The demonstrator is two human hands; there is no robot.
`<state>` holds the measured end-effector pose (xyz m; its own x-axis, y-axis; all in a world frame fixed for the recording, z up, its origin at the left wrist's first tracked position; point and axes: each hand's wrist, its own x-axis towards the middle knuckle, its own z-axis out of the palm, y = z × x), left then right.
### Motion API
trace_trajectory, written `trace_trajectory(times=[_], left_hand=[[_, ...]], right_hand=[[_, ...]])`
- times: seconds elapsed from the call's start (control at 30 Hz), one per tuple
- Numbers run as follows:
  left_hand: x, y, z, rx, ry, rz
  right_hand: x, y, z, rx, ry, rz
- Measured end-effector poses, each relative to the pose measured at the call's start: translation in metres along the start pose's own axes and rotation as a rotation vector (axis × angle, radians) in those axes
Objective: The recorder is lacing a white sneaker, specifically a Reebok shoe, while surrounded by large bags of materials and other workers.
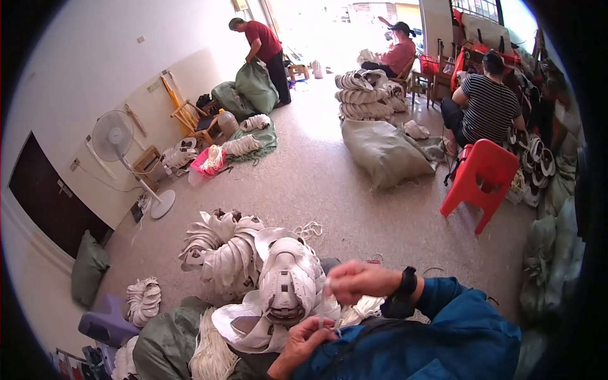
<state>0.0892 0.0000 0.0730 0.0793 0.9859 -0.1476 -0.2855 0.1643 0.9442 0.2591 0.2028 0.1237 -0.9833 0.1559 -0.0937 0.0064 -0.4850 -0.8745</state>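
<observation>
Lace (322,310) spanning left hand (304,342) and right hand (358,283)

At the far left, a dark door (57,190) is showing in the pale wall (171,38), with a green sack (88,269) slumping near it. A purple stool (107,322) is sitting low down, and a white fan (114,136) is standing farther up. A bundle of shoe pieces (144,301) is lying just beside the stool. Next, a dark green bag (168,342) is bulging, and a hank of pale cords (212,351) is lying along its right side. Above that, a ring of white shoe parts (231,253) is resting. Beyond, a person in a red shirt (263,41) is bending over a large green bundle (259,88).

Near the middle, a white shoe (288,278) is lying just left of the hands. The left hand is pinching the lace's lower end, its grip closed. The lace is running upward between both hands. The right hand, somewhat blurred, is holding the upper end, its grip closed too; a black band (410,282) is circling the wrist.

Farther right, a grey-green sack (386,155) is lying on the floor (304,171), a person in a striped shirt (489,104) is sitting, and a red chair (484,174) is standing just behind.
</observation>
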Motion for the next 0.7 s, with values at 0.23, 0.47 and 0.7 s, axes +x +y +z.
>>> trace_trajectory(times=[0.23,0.47,0.7], left_hand=[[-0.005,-0.056,-0.030,0.181,0.024,-0.242],[-0.010,0.037,-0.005,0.409,0.225,0.024],[-0.017,0.168,0.001,0.471,0.777,0.605]], right_hand=[[-0.025,-0.029,-0.040,0.324,0.171,-0.420],[-0.019,0.000,-0.047,-0.133,0.343,-0.201],[-0.030,0.018,-0.052,0.280,0.106,-0.374]])
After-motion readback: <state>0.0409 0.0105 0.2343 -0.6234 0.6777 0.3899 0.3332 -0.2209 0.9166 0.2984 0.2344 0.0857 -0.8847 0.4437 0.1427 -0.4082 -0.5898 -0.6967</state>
